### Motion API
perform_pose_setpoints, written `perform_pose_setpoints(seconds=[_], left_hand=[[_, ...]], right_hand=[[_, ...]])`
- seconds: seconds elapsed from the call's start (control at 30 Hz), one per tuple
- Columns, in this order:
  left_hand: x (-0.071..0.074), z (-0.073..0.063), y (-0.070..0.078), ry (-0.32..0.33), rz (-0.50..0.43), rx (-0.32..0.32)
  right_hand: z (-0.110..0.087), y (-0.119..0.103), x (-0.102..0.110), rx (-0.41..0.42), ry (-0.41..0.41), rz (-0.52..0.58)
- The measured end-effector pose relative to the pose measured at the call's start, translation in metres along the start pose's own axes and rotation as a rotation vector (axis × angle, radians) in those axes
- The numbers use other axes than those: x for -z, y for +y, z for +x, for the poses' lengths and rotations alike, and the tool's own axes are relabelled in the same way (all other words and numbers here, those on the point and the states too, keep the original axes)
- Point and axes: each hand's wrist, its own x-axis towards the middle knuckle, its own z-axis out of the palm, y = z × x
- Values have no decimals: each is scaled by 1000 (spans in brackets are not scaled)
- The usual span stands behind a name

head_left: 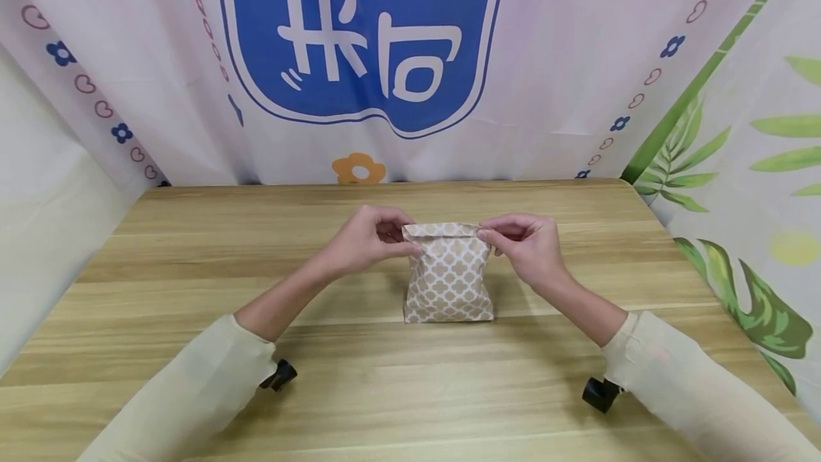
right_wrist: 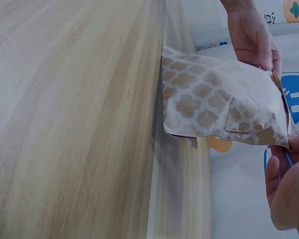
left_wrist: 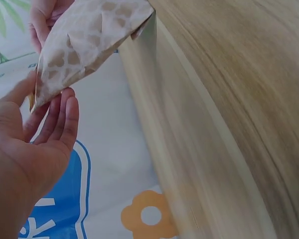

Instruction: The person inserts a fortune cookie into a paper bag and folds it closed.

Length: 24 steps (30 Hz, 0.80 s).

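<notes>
A small paper bag (head_left: 450, 280) with a tan and white quatrefoil pattern stands upright on the wooden table, its top edge folded over toward the front. My left hand (head_left: 372, 239) pinches the left end of that fold between thumb and fingers. At the opposite end, my right hand (head_left: 527, 242) pinches the fold's right corner. The left wrist view shows the bag (left_wrist: 84, 47) from its side, with the left hand (left_wrist: 37, 134) at its top edge. In the right wrist view both hands hold the top of the bag (right_wrist: 209, 99). Whatever the bag contains is hidden.
The wooden table (head_left: 398, 391) extends around the bag on all sides. Behind it hangs a printed curtain (head_left: 539, 91) with a blue sign. A leaf-patterned cloth (head_left: 763, 234) hangs at the right. Black wrist mounts (head_left: 279, 375) show below both sleeves.
</notes>
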Motion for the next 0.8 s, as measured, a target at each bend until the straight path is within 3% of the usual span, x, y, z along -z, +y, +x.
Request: perform_pose_setpoints(seconds=[0.43, 0.6, 0.8], left_hand=[[-1, 4, 7, 8, 10, 43], [-1, 11, 16, -22, 50, -4], [-6, 29, 31, -57, 165, -95]], right_hand=[[0, -1, 0, 33, 27, -10], [0, -3, -1, 54, 22, -15], [0, -6, -3, 91, -7, -31]])
